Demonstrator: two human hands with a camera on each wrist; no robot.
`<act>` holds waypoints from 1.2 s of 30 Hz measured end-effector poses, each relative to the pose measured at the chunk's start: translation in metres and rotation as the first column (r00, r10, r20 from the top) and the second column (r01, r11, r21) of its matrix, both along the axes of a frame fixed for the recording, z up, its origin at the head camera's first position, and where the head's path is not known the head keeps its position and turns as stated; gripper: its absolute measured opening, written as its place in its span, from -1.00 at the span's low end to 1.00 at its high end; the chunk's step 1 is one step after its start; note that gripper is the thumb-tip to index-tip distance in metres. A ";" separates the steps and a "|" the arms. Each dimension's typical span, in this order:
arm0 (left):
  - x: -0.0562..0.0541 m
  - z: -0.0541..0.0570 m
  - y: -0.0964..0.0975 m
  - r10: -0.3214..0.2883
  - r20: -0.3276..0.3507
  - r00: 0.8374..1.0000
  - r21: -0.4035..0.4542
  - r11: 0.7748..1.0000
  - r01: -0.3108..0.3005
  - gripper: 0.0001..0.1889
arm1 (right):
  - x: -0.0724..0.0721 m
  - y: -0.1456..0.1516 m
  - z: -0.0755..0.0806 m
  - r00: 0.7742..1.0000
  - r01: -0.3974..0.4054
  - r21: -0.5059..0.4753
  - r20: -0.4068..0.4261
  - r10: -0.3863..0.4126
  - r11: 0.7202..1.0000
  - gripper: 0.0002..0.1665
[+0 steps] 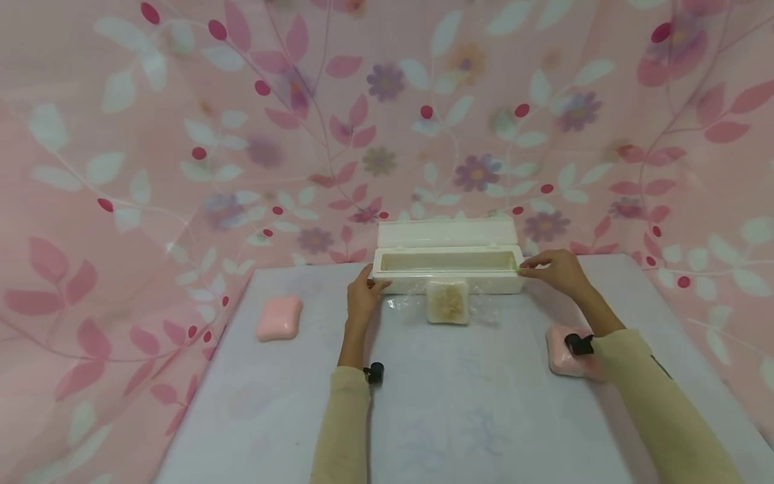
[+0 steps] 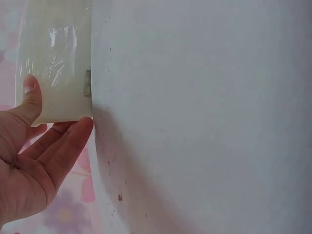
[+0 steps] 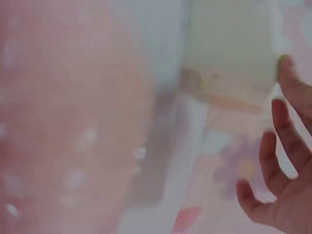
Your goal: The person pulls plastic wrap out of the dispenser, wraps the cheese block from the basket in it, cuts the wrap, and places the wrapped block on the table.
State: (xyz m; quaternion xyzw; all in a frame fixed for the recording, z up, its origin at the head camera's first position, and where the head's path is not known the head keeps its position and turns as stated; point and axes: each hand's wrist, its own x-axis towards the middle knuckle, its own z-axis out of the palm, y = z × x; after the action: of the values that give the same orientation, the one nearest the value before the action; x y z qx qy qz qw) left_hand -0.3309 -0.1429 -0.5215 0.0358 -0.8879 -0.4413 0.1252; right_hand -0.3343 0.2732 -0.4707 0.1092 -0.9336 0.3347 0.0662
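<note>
A long white box [image 1: 447, 283] stands at the table's back with its lid [image 1: 447, 232] raised behind it. My left hand [image 1: 363, 296] holds the box's left end. In the left wrist view, that hand's thumb lies on the film-covered front face and its fingers are at the end face. At the box's right end, my right hand [image 1: 559, 270] pinches a small yellow-green thing [image 1: 516, 267] by the rim; its kind is too small to tell. The right wrist view is blurred, with the other fingers [image 3: 287, 141] spread apart. A pale square block [image 1: 447, 302] in clear wrapping lies before the box.
One pink pillow-shaped packet [image 1: 279, 318] lies on the left of the table. Another pink packet [image 1: 562, 351] is partly hidden under my right wrist. A flowered pink cloth [image 1: 387, 134] hangs behind the white-covered table [image 1: 447, 417].
</note>
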 end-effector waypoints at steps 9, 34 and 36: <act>0.005 0.008 0.012 0.007 -0.081 0.997 -0.131 0.991 -0.018 -0.40 | 0.017 -0.031 -0.010 0.994 0.016 0.049 -0.109 -0.011 0.999 -0.59; 0.029 0.027 0.006 -0.496 -0.070 0.866 -0.080 0.868 0.490 -0.86 | 0.046 -0.053 -0.034 0.990 -0.138 -0.193 -0.068 0.127 0.971 -0.86; 0.032 0.027 0.006 -0.521 -0.021 0.853 -0.023 0.854 0.520 -0.89 | 0.048 -0.056 -0.036 0.989 -0.115 -0.160 -0.106 0.099 0.980 -0.83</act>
State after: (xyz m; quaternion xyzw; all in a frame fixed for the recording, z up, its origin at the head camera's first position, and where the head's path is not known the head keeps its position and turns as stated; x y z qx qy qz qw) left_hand -0.2987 -0.1371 -0.4940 -0.2126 -0.8662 -0.4520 0.0133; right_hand -0.2858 0.2176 -0.5071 0.1697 -0.8910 0.4085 0.1026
